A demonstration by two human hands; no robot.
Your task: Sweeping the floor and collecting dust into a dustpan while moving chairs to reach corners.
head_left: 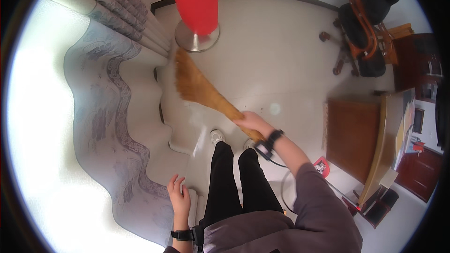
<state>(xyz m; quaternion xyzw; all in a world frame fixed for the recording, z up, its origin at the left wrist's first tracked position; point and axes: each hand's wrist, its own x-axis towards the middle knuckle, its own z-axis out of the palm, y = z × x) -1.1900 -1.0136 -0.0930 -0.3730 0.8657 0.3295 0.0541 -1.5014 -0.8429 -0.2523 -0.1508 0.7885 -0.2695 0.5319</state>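
My right hand [253, 122] is wrapped round the handle of a short straw broom [208, 94]. The broom slants away to the far left, its wide brown bristle end slightly blurred near the round metal base of a red stand. Whether the bristles touch the floor I cannot tell. At the lower left my left hand [179, 197] holds nothing, its fingers apart and loosely bent. It is nearest to the patterned curtain [136, 159]. Both wrists wear black straps, and a cable runs from the right one.
The red stand [197, 9] rises at the far side. A black office chair [361, 28] with wooden arms stands at the far right. A desk [354, 138] with papers on it is on the right, with a small red item [321, 167] near its foot. Pale floor [276, 51] lies between.
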